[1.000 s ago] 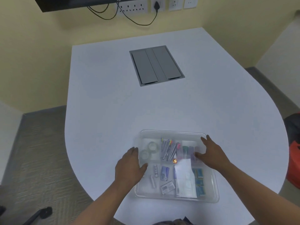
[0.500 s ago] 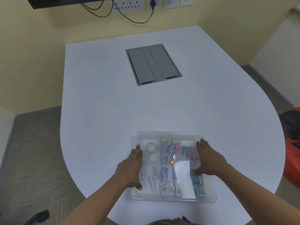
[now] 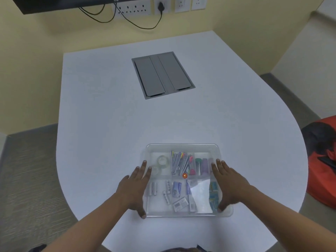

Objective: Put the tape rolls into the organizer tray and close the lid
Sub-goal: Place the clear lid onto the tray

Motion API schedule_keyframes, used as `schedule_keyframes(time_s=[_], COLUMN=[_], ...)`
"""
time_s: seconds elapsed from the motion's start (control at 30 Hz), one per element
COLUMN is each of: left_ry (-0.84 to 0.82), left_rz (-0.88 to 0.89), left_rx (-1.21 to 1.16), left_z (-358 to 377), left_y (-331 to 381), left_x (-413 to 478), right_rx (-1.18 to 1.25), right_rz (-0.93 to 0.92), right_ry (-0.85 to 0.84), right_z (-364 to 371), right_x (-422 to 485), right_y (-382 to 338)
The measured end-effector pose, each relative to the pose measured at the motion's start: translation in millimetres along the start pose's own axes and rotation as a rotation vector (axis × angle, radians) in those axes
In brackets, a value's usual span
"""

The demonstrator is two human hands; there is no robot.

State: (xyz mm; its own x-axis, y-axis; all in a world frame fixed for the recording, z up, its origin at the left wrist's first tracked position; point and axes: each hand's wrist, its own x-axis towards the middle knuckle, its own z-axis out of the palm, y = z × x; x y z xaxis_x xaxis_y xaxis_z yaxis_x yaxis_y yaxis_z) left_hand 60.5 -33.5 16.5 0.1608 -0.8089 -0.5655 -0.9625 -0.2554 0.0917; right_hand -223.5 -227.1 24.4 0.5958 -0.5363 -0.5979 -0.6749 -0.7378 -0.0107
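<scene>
**Organizer tray with both hands at its sides**

Head view. Organizer tray (image 3: pixel 183 148), a clear plastic box with inner compartments, lies in the lower centre of the frame on a white table (image 3: pixel 109 115), near the table's rounded front edge. A transparent lid (image 3: pixel 197 194) appears to cover the tray; glare marks its lower right part. Two clear tape rolls (image 3: pixel 162 160) lie in the upper left compartment. Pens (image 3: pixel 181 163) fill the upper middle compartment, and small batteries (image 3: pixel 153 189) lie in the lower left one.

The left hand (image 3: pixel 133 188) rests flat against the tray's left side, fingers extended toward the top of the frame, thumb at the lower left corner. The right hand (image 3: pixel 228 184) lies likewise along the right side, thumb near the lower right corner. Both hands are spread, pressing on the tray's edges rather than clenched around anything.

A grey cable hatch (image 3: pixel 162 74) is set into the table in the upper centre of the frame. Wall sockets (image 3: pixel 134 9) with black cables run along the top edge.
</scene>
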Motion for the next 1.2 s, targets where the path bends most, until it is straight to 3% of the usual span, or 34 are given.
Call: schedule_keyframes(time_s=[0.43, 0.57, 0.73, 0.9, 1.2], left_ry=[0.019, 0.002, 0.112, 0.055, 0.055], left_rz=[-0.021, -0.02, -0.045, -0.079, -0.099], left_rx=[0.069, 0.026, -0.127, -0.204, -0.096], left_z=[1, -13, -41, -52, -51], left_y=[12, 5, -2, -7, -17], left_x=[6, 14, 37, 60, 77], right_rx=[-0.034, 0.071, 0.223, 0.257, 0.243], right_rz=[-0.019, 0.01, 0.066, 0.104, 0.088], right_ry=[0.021, 0.104, 0.202, 0.164, 0.13], right_z=[12, -1, -27, -31, -26], right_x=[-11, -2, 26, 46, 62], right_y=[-4, -5, -3, 0, 9])
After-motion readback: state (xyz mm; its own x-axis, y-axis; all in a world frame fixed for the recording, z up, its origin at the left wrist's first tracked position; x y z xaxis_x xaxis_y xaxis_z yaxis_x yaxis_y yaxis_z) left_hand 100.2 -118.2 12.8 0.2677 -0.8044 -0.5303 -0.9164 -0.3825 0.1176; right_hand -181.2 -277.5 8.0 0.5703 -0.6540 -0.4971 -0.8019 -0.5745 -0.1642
